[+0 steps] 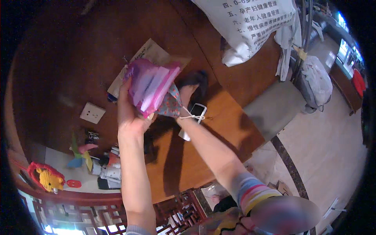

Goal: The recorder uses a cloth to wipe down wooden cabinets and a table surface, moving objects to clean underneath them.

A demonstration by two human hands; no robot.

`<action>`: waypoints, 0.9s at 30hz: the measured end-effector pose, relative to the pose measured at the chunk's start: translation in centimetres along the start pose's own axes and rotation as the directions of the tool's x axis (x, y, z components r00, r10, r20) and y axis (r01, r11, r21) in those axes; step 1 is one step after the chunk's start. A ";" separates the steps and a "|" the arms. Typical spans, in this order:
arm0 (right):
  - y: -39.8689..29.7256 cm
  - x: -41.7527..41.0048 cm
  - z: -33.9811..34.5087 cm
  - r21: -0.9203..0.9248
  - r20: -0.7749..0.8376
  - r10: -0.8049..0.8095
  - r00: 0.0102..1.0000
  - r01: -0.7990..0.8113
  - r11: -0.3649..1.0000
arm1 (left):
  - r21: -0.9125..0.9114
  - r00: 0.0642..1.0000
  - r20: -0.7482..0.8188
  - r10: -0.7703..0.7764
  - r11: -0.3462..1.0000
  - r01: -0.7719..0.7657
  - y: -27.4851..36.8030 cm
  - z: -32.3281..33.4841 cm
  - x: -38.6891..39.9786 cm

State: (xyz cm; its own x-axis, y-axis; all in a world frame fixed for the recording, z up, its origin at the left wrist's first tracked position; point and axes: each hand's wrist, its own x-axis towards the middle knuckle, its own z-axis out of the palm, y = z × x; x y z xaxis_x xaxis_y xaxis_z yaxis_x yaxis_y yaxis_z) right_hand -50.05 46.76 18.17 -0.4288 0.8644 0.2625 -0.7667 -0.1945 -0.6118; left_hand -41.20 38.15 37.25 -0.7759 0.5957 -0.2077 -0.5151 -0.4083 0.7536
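Note:
My left hand grips a pink translucent plastic bag with pale, flat contents. Beside it is a grey fabric pouch with red patterns, partly hidden by the bag. A thin white cord, tied in a bow, lies at my right wrist. My right hand is blurred beside the pouch, near a dark, indistinct thing. Whether its fingers hold anything is unclear. Under my right forearm lies a white device with a dark screen. Behind the pink bag shows brown kraft paper bearing writing.
A white socket plate sits on the wooden surface. Lower left are a coloured pinwheel and a yellow knitted toy. A printed white bag hangs at upper right, near a grey pad and a filled plastic bag.

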 end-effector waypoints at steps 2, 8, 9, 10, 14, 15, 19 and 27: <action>-0.9 4.3 -1.7 0.031 0.005 -0.199 0.980 0.199 0.980 | -0.016 0.999 0.041 -0.002 1.000 0.003 -0.1 -0.8 0.0; -0.6 7.7 -6.1 -0.741 -0.182 -0.549 0.816 0.253 0.622 | 0.012 0.998 -0.021 0.054 0.998 -0.054 -0.5 -3.2 0.6; 0.0 6.7 -5.9 -0.726 -0.331 -0.383 0.862 0.026 0.687 | 0.002 0.999 -0.003 0.044 0.999 -0.044 -0.7 -3.1 0.9; 0.7 5.6 -5.7 -0.799 -0.358 -0.270 0.894 -0.144 0.583 | -0.039 1.000 0.017 0.023 0.999 -0.023 -0.9 -2.9 1.2; 3.4 -1.3 -2.4 -0.729 -0.289 0.147 0.946 -0.316 0.607 | 0.004 0.984 0.137 0.116 0.993 -0.118 -2.8 -1.9 2.8; 3.7 -3.4 -1.3 -0.690 -0.167 0.346 0.923 -0.360 0.628 | 0.014 0.989 0.094 0.115 0.993 -0.117 -3.5 -1.9 3.4; 4.6 -11.1 1.3 -0.693 0.229 0.706 0.670 -0.397 0.602 | 0.274 0.956 -0.174 0.238 0.944 -0.185 -5.8 -3.6 6.0; 4.5 -17.1 1.8 -0.885 0.465 0.515 0.720 0.368 0.285 | 0.831 0.912 -0.104 0.396 0.539 -0.140 -5.6 -8.7 5.7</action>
State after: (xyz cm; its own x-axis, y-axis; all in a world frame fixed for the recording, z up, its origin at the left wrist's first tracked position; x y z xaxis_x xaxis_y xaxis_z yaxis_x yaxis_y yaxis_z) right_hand -47.01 30.29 12.29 -0.9258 0.3066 0.2211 0.0469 0.6734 -0.7378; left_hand -45.93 37.78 26.43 -0.9498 0.3097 0.0447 0.1334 0.2717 0.9531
